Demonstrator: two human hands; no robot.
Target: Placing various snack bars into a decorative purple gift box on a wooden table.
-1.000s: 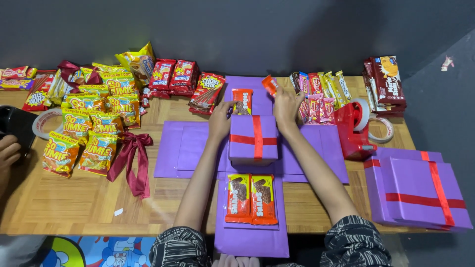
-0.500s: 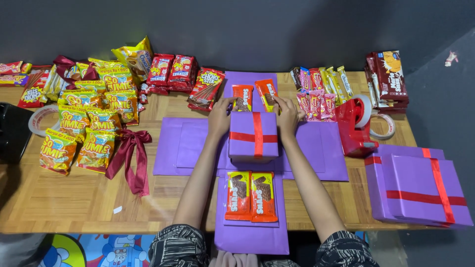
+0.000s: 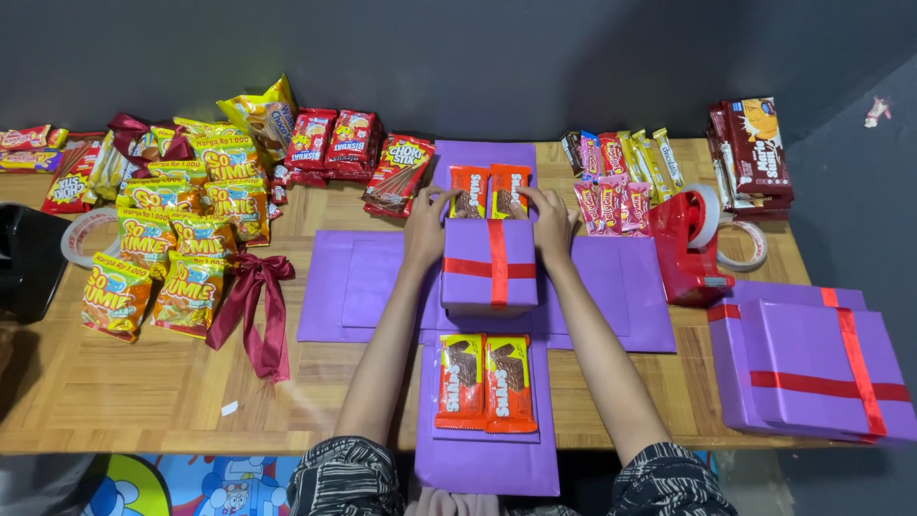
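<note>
Since a second ago, the left hand (image 3: 427,222) and right hand (image 3: 550,222) have laid 2 orange wafer packets (image 3: 489,191) side by side on the purple far flap (image 3: 482,155), fingers pressing them flat behind the small ribboned box (image 3: 488,268).

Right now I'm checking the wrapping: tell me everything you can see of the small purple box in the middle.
The small purple box is a squarish lidded cube, apparently card, crossed by red ribbon. It stands upright and closed at the centre of the unfolded purple cross panels. The left hand and right hand reach past its far corners to two orange wafer packs behind it.
</note>
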